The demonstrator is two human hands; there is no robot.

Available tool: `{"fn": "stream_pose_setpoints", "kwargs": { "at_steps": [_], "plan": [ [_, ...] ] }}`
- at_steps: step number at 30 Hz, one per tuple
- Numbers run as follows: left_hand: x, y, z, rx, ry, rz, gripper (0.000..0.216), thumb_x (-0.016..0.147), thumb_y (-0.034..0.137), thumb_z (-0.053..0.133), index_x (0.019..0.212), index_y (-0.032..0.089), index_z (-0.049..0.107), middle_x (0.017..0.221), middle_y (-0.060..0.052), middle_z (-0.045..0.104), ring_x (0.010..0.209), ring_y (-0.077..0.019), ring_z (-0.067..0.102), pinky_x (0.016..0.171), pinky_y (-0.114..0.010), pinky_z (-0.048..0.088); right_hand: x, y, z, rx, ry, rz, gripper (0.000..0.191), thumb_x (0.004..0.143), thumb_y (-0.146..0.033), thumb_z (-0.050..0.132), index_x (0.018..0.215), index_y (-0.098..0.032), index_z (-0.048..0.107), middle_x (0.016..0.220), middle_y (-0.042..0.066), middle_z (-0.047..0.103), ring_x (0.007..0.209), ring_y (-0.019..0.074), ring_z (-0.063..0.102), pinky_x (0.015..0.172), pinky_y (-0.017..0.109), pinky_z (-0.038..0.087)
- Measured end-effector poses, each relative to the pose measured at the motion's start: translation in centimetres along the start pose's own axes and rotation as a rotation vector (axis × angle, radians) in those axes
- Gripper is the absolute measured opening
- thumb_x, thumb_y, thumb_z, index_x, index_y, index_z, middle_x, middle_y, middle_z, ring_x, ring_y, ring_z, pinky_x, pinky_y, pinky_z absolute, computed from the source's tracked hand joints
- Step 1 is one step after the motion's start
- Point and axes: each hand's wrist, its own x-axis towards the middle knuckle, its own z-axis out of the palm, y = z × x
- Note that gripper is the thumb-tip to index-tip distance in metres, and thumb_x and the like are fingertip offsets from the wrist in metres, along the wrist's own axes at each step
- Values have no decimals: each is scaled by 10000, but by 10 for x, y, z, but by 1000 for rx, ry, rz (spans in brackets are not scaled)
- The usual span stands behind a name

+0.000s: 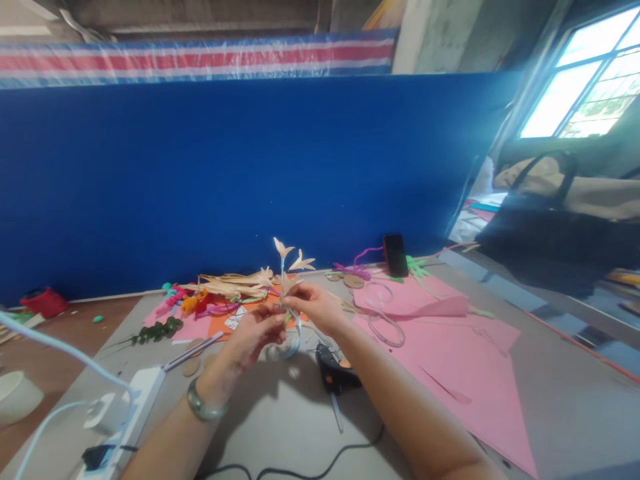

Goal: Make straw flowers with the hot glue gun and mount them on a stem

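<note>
Both of my hands meet over the middle of the table around a small artificial flower (283,251) with pale peach pointed petals and a thin light stem. My left hand (257,330), below a bangle on the wrist, pinches the lower stem. From the right, my right hand (310,303) pinches the stem just under the blooms. A light-coloured strip or ribbon loop (295,340) hangs below the fingers; whether it is joined to the stem I cannot tell. Just under my right forearm lies a black glue gun (330,370) with a stick at its rear.
Pink paper sheets (450,373) cover the right side. A dark phone (395,255) leans near the blue partition (240,173). Left are a white power strip (135,413), a green leaf sprig (157,331), a pen-like cutter (194,351) and dried husks (230,287). A black cable (320,475) crosses the front.
</note>
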Motion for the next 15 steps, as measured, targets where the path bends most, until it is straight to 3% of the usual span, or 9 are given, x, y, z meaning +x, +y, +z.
{"fn": "stream_pose_setpoints", "kwargs": {
  "at_steps": [8, 15],
  "plan": [
    [6, -4, 1, -163, 66, -6, 224, 697, 305, 754, 735, 137, 611, 611, 18, 574, 440, -49, 476, 400, -171, 328, 1, 2, -2, 39, -26, 57, 260, 646, -368, 760, 686, -136, 650, 547, -22, 592, 518, 91, 512, 487, 211, 371],
    [4, -8, 1, -219, 96, -64, 233, 634, 253, 805, 705, 151, 608, 600, 26, 556, 452, -43, 463, 413, -162, 340, 1, 2, -2, 48, -33, 58, 242, 654, -355, 756, 693, -136, 659, 558, -17, 615, 512, 96, 540, 481, 212, 401]
  ]
}}
